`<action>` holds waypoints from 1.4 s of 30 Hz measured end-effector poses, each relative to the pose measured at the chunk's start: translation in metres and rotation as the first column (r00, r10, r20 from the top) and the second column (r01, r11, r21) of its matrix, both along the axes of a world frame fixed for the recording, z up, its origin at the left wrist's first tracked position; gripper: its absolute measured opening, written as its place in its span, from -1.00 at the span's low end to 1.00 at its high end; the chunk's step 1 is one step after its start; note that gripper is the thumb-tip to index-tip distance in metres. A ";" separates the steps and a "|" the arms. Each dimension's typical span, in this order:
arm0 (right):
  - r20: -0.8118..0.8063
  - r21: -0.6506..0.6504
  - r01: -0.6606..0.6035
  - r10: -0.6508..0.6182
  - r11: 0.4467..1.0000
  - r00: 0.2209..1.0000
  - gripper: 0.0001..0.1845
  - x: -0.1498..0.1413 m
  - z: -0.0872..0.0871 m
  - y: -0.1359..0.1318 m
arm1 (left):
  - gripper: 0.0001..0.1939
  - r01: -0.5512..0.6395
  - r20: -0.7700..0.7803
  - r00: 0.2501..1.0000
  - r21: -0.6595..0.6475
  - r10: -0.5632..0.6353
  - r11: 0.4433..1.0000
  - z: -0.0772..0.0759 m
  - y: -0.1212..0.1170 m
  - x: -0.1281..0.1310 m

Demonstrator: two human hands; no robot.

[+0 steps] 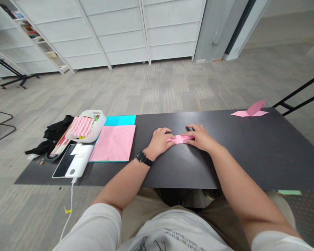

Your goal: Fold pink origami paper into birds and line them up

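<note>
A small strip of folded pink paper lies at the middle of the dark table, between my two hands. My left hand grips its left end, thumb and fingers closed on it. At the other end, my right hand pinches the paper between thumb and fingers, the rest of the fingers reaching forward over the tabletop. The fingertips hide both ends of the strip. A black watch sits on my left wrist.
Left of my hands lies a stack of pink sheets with blue paper under it. Beyond are a white basket, a white device with a cable, and black cloth. A folded pink paper piece stands at the far right.
</note>
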State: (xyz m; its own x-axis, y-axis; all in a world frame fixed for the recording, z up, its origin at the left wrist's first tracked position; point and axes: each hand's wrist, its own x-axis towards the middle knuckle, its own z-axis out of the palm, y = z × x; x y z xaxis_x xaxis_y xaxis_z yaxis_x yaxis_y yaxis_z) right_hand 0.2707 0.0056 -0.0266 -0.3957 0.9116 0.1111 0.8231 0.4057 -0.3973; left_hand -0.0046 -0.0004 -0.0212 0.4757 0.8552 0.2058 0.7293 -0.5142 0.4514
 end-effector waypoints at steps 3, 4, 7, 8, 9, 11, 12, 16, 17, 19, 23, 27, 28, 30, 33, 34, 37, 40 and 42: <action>-0.007 -0.018 -0.002 0.002 1.000 1.000 -0.60 0.008 0.000 0.003 | -0.79 0.005 0.005 1.000 0.005 -0.005 1.000 0.000 0.000 -0.001; -0.016 -0.024 -0.004 0.004 1.000 1.000 -0.62 0.010 -0.001 0.004 | -0.78 0.006 0.004 1.000 0.005 -0.006 1.000 0.000 0.000 -0.001; -0.069 -0.001 0.012 -0.012 1.000 0.998 -0.66 0.009 -0.001 0.005 | -0.78 0.006 -0.001 1.000 0.000 -0.006 1.000 0.000 0.000 -0.001; -0.088 0.023 0.020 -0.018 1.000 0.996 -0.66 0.006 -0.001 0.005 | -0.78 0.005 -0.003 1.000 -0.002 -0.005 1.000 0.000 0.000 0.000; -0.102 0.050 0.023 -0.018 0.999 0.995 -0.65 0.002 -0.001 0.005 | -0.78 0.004 -0.006 1.000 -0.004 -0.004 1.000 0.000 0.000 0.000; -0.098 0.082 -0.006 0.014 0.997 0.995 -0.64 -0.008 -0.001 0.003 | -0.77 0.002 -0.010 1.000 -0.002 -0.002 1.000 0.000 0.000 0.000; -0.084 0.082 -0.027 0.034 0.996 0.996 -0.63 -0.012 0.000 0.002 | -0.76 0.002 -0.010 1.000 0.001 -0.002 1.000 0.000 0.000 0.000; -0.018 0.045 -0.025 0.026 0.999 1.000 -0.64 -0.022 -0.001 -0.001 | -0.74 0.007 -0.012 1.000 0.014 -0.006 1.000 0.002 0.000 -0.001; -0.011 0.038 -0.015 0.016 0.999 1.000 -0.64 -0.022 -0.002 -0.002 | -0.74 0.009 -0.019 1.000 0.009 -0.008 1.000 0.003 0.000 -0.002; -0.005 0.027 -0.005 0.005 1.000 1.000 -0.63 -0.022 -0.001 -0.002 | -0.73 0.011 -0.042 0.999 -0.007 -0.011 1.000 0.007 -0.001 -0.004; 0.014 0.012 0.003 -0.003 1.000 1.000 -0.62 -0.021 0.001 -0.002 | -0.71 -0.008 -0.093 0.996 -0.027 0.005 1.000 0.015 -0.001 -0.011; 0.041 -0.005 0.013 -0.013 1.000 0.999 -0.60 -0.022 0.004 -0.003 | -0.68 -0.034 -0.158 0.987 -0.037 0.028 0.999 0.019 -0.001 -0.019; 0.046 -0.004 0.016 -0.016 1.000 0.999 -0.60 -0.021 0.004 -0.003 | -0.67 -0.041 -0.173 0.984 -0.037 0.034 0.998 0.019 -0.002 -0.021; 0.049 0.004 0.027 -0.027 1.000 0.998 -0.60 -0.018 0.003 -0.003 | -0.66 -0.053 -0.196 0.980 -0.035 0.045 0.998 0.021 -0.002 -0.023; 0.044 0.015 0.040 -0.040 0.999 0.998 -0.61 -0.011 0.001 -0.002 | -0.67 -0.051 -0.200 0.979 -0.028 0.044 0.998 0.023 -0.004 -0.024; 0.043 0.014 0.040 -0.041 0.999 0.998 -0.62 -0.009 0.001 -0.002 | -0.67 -0.049 -0.196 0.980 -0.025 0.043 0.998 0.023 -0.004 -0.024; 0.041 0.013 0.035 -0.035 0.999 0.999 -0.62 -0.005 0.000 -0.001 | -0.69 -0.053 -0.182 0.982 -0.015 0.049 0.999 0.022 -0.004 -0.025; 0.032 0.016 0.028 -0.028 0.999 0.999 -0.62 -0.005 0.000 -0.001 | -0.70 -0.038 -0.169 0.985 -0.005 0.036 0.999 0.020 -0.001 -0.029; 0.027 0.017 0.025 -0.026 1.000 0.999 -0.63 -0.005 -0.001 -0.001 | -0.67 -0.016 -0.168 0.986 -0.010 0.014 1.000 0.021 0.003 -0.034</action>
State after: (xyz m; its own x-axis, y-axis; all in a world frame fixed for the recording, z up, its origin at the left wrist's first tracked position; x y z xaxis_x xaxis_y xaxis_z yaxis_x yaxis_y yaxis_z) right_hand 0.2652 0.0046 -0.0271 -0.3755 0.9196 0.1154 0.8439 0.3907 -0.3678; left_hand -0.0389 0.0023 -0.0003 0.4899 0.8642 0.1145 0.8026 -0.4984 0.3279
